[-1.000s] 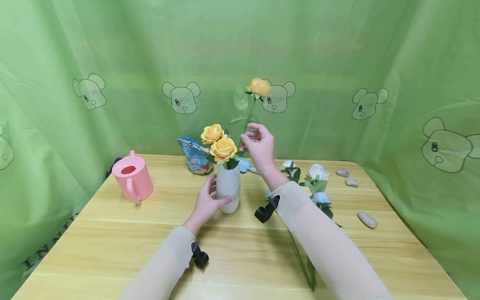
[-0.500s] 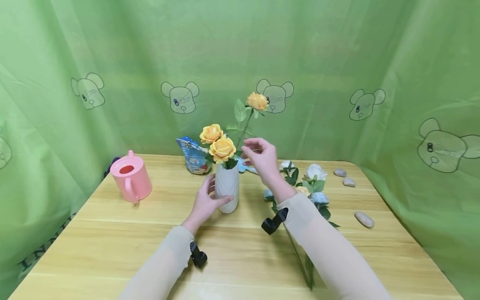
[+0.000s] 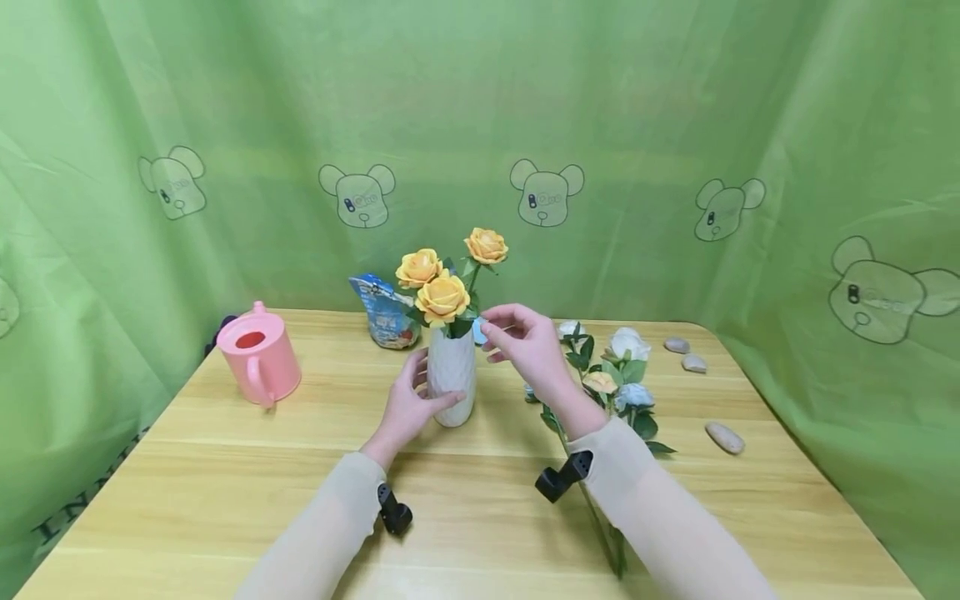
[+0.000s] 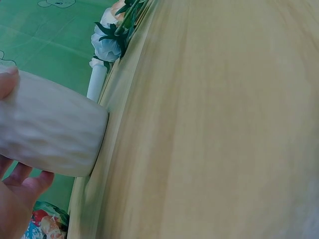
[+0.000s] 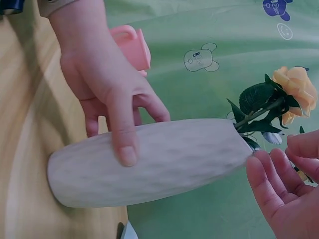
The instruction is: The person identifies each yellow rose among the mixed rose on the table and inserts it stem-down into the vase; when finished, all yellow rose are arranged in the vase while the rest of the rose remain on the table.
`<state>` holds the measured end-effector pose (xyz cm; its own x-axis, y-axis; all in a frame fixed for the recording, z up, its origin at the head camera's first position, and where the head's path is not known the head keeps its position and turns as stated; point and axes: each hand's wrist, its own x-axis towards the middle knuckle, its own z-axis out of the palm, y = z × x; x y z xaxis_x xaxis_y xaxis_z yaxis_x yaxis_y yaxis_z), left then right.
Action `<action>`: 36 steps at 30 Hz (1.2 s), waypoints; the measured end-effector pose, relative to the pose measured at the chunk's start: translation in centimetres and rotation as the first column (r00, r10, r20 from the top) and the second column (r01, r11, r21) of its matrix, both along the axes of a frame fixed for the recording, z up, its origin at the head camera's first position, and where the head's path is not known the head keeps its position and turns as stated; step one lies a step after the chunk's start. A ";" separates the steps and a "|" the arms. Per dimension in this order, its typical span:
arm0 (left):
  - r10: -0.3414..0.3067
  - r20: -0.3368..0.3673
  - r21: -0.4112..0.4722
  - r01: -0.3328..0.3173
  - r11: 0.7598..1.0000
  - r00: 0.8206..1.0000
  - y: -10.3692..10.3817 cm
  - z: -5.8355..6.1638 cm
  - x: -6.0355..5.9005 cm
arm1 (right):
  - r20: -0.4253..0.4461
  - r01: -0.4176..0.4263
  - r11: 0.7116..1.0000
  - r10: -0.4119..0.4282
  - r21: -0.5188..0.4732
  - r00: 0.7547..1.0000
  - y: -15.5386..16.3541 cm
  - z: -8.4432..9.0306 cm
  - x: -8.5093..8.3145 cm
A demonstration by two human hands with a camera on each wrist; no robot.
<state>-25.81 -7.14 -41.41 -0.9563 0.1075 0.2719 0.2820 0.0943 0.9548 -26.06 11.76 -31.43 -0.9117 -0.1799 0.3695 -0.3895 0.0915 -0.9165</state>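
Observation:
A white ribbed vase (image 3: 451, 379) stands on the wooden table (image 3: 225, 483) and holds three yellow roses (image 3: 442, 297). My left hand (image 3: 408, 406) grips the vase's lower body, with the thumb across its front (image 5: 124, 149) and the fingers behind. In the left wrist view the vase (image 4: 50, 129) fills the left side. My right hand (image 3: 525, 342) hovers just right of the vase mouth, below the tallest rose (image 3: 486, 246). Its fingers (image 5: 269, 184) are loosely curled and apart, and no stem shows between them.
A pink watering can (image 3: 258, 354) stands at the left. Behind the vase sits a blue packet (image 3: 386, 310). White and pale blue flowers (image 3: 618, 367) lie on the table right of the vase. Grey stones (image 3: 724, 437) are scattered near the right edge. Green curtain surrounds the table.
The tallest rose has dropped down into the vase, and my right hand has come down with it to the vase mouth. My left hand kept its grip on the vase.

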 end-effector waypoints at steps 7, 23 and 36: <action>-0.008 -0.005 0.003 0.008 1.000 1.000 0.0 0.1 0.0 | 0.005 -0.005 1.000 0.005 -0.006 1.000 0.5 -1.1 1.1; 0.030 -0.002 -0.003 -0.030 1.000 1.000 0.0 -2.9 -2.6 | 0.099 0.074 0.997 -0.076 0.024 0.992 5.8 -3.8 2.7; 0.050 -0.014 -0.015 -0.051 0.999 0.999 -0.1 -3.2 -2.4 | 0.183 0.181 0.977 -0.200 0.114 0.963 12.0 -7.2 4.1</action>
<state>-28.23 -7.27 -44.60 -0.9569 0.0633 0.2834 0.2893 0.1231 0.9493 -21.91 23.80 -38.68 -0.9846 -0.0215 0.1734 -0.1735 0.2370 -0.9559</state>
